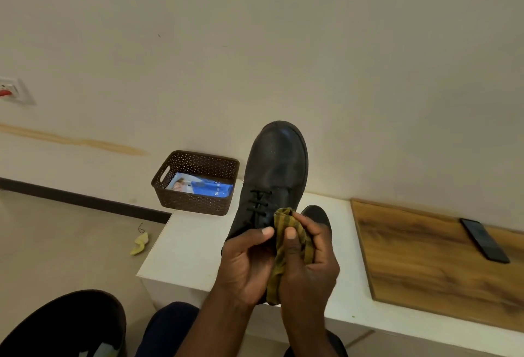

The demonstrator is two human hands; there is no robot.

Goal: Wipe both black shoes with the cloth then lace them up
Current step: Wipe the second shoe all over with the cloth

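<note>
The left hand [243, 266] holds the black shoe [273, 178] by its heel end, lifted above the white bench [184, 246] with the toe pointing away. The right hand [307, 260] grips the bunched yellow cloth [286, 243] against the shoe, just beside the laces [258, 200]. The second shoe [316, 215] lies behind the hands, near the far edge. In my judgement the shoe can slip, because only one end is held, and the cloth can snag the laces.

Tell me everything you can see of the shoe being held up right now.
The shoe is black, leather-looking, with a rounded toe pointing up and away and black laces through its eyelets. It is held tilted above the white table. The left hand grips its heel end; the right hand presses a yellow striped cloth against its side near the laces.
</note>
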